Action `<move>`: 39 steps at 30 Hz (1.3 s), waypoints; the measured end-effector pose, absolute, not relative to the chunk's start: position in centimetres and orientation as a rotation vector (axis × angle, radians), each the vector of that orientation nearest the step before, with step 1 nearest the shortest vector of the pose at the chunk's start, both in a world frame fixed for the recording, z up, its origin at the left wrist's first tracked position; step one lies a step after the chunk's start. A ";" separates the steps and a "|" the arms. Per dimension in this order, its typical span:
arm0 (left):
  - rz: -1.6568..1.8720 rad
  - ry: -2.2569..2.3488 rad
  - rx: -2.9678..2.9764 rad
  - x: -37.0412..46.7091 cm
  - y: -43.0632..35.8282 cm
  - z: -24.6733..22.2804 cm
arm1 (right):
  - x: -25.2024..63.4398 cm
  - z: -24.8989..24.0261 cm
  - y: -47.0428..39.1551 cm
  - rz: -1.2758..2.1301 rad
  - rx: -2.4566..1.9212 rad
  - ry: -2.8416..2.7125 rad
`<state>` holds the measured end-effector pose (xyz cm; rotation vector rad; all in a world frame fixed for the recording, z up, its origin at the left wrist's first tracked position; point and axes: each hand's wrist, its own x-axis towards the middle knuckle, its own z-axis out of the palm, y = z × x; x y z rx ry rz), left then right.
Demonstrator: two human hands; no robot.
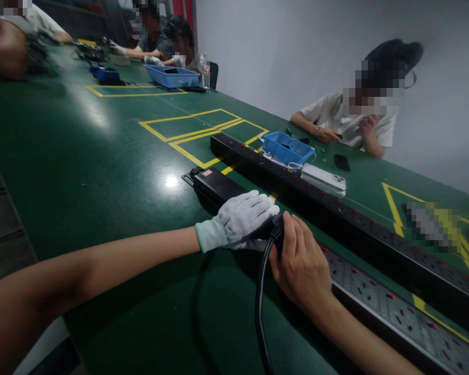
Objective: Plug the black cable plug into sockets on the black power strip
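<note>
My left hand point(242, 219), in a grey-white glove with a mint cuff, lies across the near black power strip point(219, 183); its fingers stretch over the top and part of the glove shows along the near side. Bare, my right hand point(307, 260) closes around a black plug point(277, 226) set against the strip just beside the gloved fingertips. From this plug a thick black cable point(259, 307) drops toward the bottom of the view. The strip's row of sockets with red dots runs on to the lower right. My hands hide where plug and strip meet.
A second long power strip point(281, 183) lies parallel behind. Beyond it are a small blue bin point(285, 147) and a white phone point(323, 178). Yellow tape marks the green table point(113, 182). A person point(347, 120) sits across; others work at the far end near a blue basket point(174, 78).
</note>
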<state>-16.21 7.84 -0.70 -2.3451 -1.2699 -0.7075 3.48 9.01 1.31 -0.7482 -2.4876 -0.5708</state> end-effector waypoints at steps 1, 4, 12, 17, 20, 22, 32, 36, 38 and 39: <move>-0.702 -1.271 -2.347 -16.2 7.8 -0.7 | 3.5 1.3 9.0 -0.569 -0.748 -2.487; -0.678 -1.288 -2.354 -16.2 7.8 -0.6 | 3.5 1.3 9.1 -0.562 -0.746 -2.486; -0.678 -1.284 -2.350 -16.2 7.9 -0.7 | 3.5 1.3 9.1 -0.559 -0.741 -2.479; -0.675 -1.289 -2.356 -16.1 7.9 -0.6 | 3.4 1.3 9.1 -0.556 -0.740 -2.486; -0.686 -1.276 -2.351 -16.1 7.9 -0.7 | 3.4 1.3 9.1 -0.558 -0.747 -2.489; -0.690 -1.269 -2.349 -16.2 8.0 -0.7 | 3.4 1.3 9.1 -0.564 -0.751 -2.490; -0.703 -1.262 -2.338 -16.2 7.9 -0.6 | 3.4 1.3 9.0 -0.566 -0.734 -2.480; -0.711 -1.254 -2.329 -16.2 7.9 -0.7 | 3.4 1.3 9.1 -0.566 -0.739 -2.481; -0.715 -1.253 -2.328 -16.2 8.0 -0.8 | 3.4 1.3 9.0 -0.572 -0.736 -2.480; -0.715 -1.253 -2.329 -16.2 8.0 -0.8 | 3.4 1.3 9.0 -0.573 -0.734 -2.479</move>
